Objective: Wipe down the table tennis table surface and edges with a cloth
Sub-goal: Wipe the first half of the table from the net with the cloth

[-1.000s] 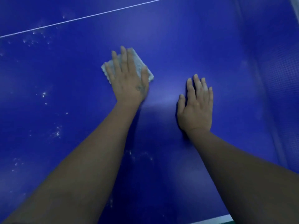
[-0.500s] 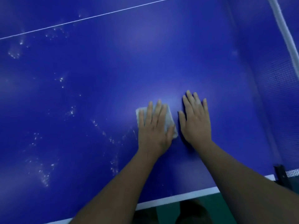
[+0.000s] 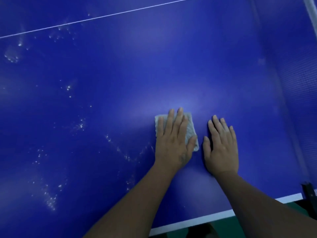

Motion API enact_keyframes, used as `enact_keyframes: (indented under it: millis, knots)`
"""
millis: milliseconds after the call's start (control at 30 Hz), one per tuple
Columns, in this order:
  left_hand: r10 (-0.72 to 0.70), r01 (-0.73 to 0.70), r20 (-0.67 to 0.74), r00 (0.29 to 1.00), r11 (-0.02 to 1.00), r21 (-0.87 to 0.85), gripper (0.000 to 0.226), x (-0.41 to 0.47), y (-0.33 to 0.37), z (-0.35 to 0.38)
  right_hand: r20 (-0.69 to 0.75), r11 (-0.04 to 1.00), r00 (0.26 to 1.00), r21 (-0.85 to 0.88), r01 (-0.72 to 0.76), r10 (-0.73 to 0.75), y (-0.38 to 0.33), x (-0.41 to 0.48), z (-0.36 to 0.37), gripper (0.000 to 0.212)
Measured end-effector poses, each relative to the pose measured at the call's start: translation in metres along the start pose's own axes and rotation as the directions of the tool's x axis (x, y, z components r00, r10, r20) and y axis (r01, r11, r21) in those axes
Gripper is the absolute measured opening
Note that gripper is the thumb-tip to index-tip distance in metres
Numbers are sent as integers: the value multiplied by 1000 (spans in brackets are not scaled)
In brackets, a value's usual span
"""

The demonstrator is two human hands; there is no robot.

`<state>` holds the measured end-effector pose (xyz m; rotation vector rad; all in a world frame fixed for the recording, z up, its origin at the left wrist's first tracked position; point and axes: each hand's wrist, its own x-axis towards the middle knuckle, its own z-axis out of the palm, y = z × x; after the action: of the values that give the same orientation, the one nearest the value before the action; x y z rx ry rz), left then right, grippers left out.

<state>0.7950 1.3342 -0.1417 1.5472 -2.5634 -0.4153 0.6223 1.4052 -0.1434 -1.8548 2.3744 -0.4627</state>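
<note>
Head view, left hand: the left hand [image 3: 173,143] lies palm down just right of the frame's centre, its fingers [image 3: 178,121] straight and slightly spread, pressing flat on the cloth [image 3: 190,133]. Nothing is curled round the fabric.
Head view, cloth: pale and nubbly, folded into a small pad lying flat on the blue table [image 3: 154,66]. The hand hides most of it. One corner shows at the upper left of the fingers, and a strip runs down the right side under the thumb.
Head view, right hand: the right hand [image 3: 221,146] rests palm down on the bare surface just right of the cloth. Its fingers are straight and close together with the thumb held out, and it holds nothing.
Head view, spacing: a narrow band of blue separates the cloth's right edge from the right thumb, so they do not touch.
Head view, forearms: both forearms [image 3: 137,203] come in from the bottom of the frame, and the right one covers part of the white stripe [image 3: 188,220] along the table's near edge.
Head view, marks: whitish specks [image 3: 51,201] are scattered over the left half of the surface, thickest at the lower left and upper left.
Head view, line: a thin white line [image 3: 103,17] crosses the top of the frame, rising to the right.
Head view, net: a dark mesh net [image 3: 301,83] stands along the right edge, with a dark clamp [image 3: 308,193] at the lower right.
Head view, floor: a green floor [image 3: 223,225] shows below the near edge.
</note>
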Motion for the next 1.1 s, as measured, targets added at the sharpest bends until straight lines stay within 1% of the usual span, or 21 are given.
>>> enact_keyframes:
  millis: [100, 167, 233, 300, 400, 500, 667, 767, 800, 867, 933, 1033, 1100]
  knots:
    - [29, -28, -31, 999, 999, 26, 74, 67, -24, -10, -4, 1000, 1000, 14, -7, 7, 0, 0, 1, 53]
    - [-15, 16, -46, 999, 999, 32, 74, 117, -53, -21, 7, 1000, 1000, 16, -5, 5, 1, 0, 0, 53]
    - [-101, 105, -67, 993, 993, 50, 74, 156, -92, -33, 20, 1000, 1000, 14, -9, 9, 1, 0, 0, 53]
    - [-231, 236, -90, 969, 970, 49, 75, 174, -136, -46, 17, 1000, 1000, 7, -18, 18, 1, 0, 0, 52]
    - [-402, 408, -121, 908, 912, 35, 77, 152, -178, -58, 15, 1000, 1000, 4, -21, 21, 0, -1, 2, 52]
    - [-489, 497, -131, 863, 867, 36, 75, 86, -157, -55, 25, 1000, 999, -14, -21, 22, -1, -1, 1, 53]
    - [-548, 558, -122, 827, 827, 71, 73, -57, -65, -27, 45, 998, 998, -42, -37, 39, -4, -1, 1, 55]
    - [-584, 586, -62, 809, 809, 29, 75, -119, -12, -10, 53, 999, 998, -37, -22, 24, -3, -2, 1, 56]
    - [-593, 594, -50, 804, 804, 18, 76, -127, -5, -6, 56, 999, 998, -42, -22, 24, -3, -2, 1, 57]
    - [-593, 596, -71, 802, 803, 31, 76, -121, -3, -3, 44, 999, 999, -51, -19, 21, -1, -4, 2, 57]
    - [-587, 594, -113, 802, 802, 51, 75, -93, -9, -4, 43, 999, 999, -40, -12, 13, 0, -5, 1, 57]
    - [-596, 604, -146, 790, 797, 19, 74, -40, -20, -7, 48, 1000, 999, -9, -9, 9, -1, -6, -2, 55]
    - [-577, 585, -150, 803, 811, 17, 73, -28, -15, -5, 43, 999, 999, 32, -8, 7, 1, -8, -5, 54]
